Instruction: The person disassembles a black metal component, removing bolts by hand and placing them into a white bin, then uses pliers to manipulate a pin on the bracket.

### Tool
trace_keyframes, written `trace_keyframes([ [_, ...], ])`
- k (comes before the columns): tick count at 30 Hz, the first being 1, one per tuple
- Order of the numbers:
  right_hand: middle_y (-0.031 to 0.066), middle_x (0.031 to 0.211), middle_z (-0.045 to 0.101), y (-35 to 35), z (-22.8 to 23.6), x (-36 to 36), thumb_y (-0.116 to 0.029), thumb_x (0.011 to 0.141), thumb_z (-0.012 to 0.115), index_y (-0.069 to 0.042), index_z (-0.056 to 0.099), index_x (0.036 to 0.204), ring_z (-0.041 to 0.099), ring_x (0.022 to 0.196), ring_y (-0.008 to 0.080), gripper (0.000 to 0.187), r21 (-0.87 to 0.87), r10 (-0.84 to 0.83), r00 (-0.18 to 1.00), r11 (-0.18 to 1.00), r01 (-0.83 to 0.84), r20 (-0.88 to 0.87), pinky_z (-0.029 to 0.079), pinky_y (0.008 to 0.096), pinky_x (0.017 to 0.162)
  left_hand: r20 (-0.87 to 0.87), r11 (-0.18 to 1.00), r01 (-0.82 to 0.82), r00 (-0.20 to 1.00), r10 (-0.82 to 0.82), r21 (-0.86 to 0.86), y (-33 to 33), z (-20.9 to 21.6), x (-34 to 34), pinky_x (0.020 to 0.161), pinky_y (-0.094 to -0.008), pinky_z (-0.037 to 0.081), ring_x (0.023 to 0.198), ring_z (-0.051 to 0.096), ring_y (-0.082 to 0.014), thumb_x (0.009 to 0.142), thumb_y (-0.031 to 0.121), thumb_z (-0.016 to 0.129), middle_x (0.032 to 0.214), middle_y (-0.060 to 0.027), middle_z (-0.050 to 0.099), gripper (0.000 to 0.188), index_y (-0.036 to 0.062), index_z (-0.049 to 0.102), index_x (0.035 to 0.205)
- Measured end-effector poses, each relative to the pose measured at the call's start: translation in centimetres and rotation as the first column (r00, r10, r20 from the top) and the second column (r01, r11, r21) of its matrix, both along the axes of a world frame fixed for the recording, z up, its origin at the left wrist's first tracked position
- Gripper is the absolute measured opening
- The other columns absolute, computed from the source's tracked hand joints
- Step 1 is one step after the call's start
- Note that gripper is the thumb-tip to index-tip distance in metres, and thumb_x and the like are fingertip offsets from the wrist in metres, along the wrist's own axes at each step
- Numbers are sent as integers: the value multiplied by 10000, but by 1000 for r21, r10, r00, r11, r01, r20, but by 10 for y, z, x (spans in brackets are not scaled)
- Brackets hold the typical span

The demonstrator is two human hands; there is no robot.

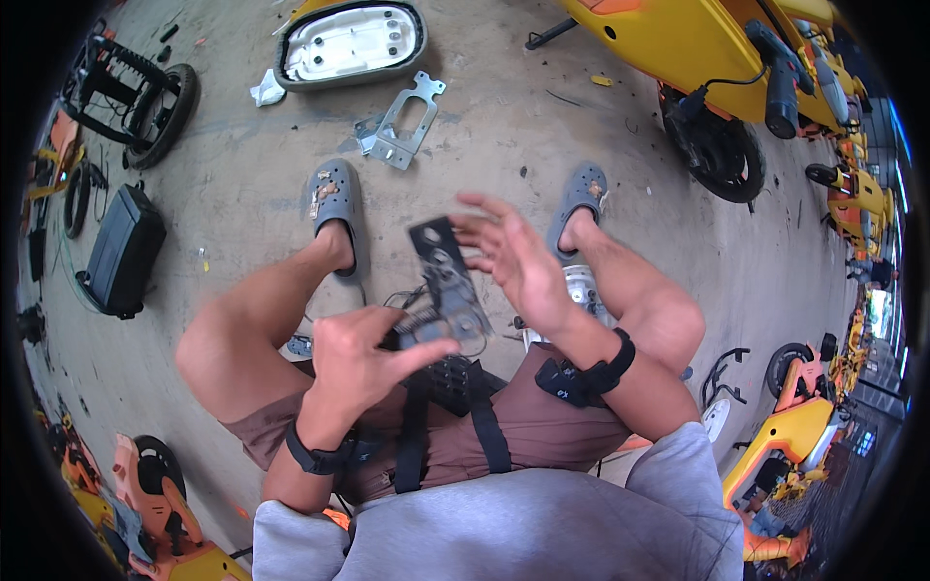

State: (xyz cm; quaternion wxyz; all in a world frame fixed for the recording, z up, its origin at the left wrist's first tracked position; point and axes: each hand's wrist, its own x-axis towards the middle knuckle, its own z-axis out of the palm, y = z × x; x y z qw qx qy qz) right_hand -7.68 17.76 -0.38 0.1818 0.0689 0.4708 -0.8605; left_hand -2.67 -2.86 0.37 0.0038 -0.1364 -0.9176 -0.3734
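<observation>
Left hand [354, 353] pinching the lower end of a dark metal bracket with a spring [448, 286], held above the lap between the knees; right hand [513, 259] open, fingers spread, palm touching the bracket's upper right edge. Grey bracket plate [407, 121] on the concrete floor [242, 184] beyond the grey clogs [335, 201]

The person wears a light grey short-sleeved shirt [542, 528] and brown shorts [542, 426]. Black straps [484, 426] run down the front from a black buckled harness piece at the waist. Each wrist carries a black band: the one at the left hand [363, 363] is slim, the one at the right hand [518, 261] is wider, with a black boxy unit attached. Both feet are in grey perforated clogs [334, 198], worn without socks.
</observation>
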Motion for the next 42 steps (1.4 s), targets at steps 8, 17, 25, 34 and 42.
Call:
trace_keyframes([
  [8, 151, 922, 682, 62, -156, -63, -243, 938, 538, 0, 562, 1129, 646, 677, 203, 310, 596, -109, 919, 788, -153, 380, 526, 352, 561, 558, 587, -499, 825, 94, 638, -12, 16, -5, 445, -224, 373, 470, 474, -77, 855, 386, 743, 619, -42, 588, 451, -51, 637, 823],
  [17, 207, 965, 682, 58, -316, 21, -409, 801, 705, -74, 572, 1044, 644, 964, 392, 434, 935, -82, 934, 111, -337, 347, 508, 477, 815, 552, 48, -670, 566, -612, 741, -8, -2, 3, 422, -270, 341, 396, 372, -117, 814, 834, 341, 517, -12, 415, 814, 45, 541, 790],
  [25, 201, 876, 680, 51, -316, 17, -260, 801, 665, -62, 581, 980, 672, 828, 368, 281, 977, -52, 976, 40, -209, 211, 533, 466, 735, 445, -59, -770, 428, -787, 636, -1, -1, -2, 385, -264, 292, 350, 320, -93, 818, 855, 266, 481, 13, 367, 834, 64, 518, 741],
  [34, 69, 677, 590, 87, -92, -91, -354, 906, 509, -35, 622, 771, 587, 597, 184, 365, 160, 82, 955, 978, -132, 286, 507, 329, 548, 704, 278, -707, 423, -571, 651, 20, 24, -16, 459, -309, 345, 420, 372, -145, 900, 759, 313, 539, -26, 402, 745, 49, 535, 842],
  [42, 51, 851, 661, 59, 57, -67, -476, 993, 468, -64, 639, 1024, 312, 384, 35, 447, 119, -7, 948, 992, 47, -318, 243, 220, 340, 704, 453, -543, 479, -524, 707, 63, 118, -50, 450, -269, 303, 493, 361, -125, 980, 354, 531, 580, -20, 411, 342, 69, 514, 793],
])
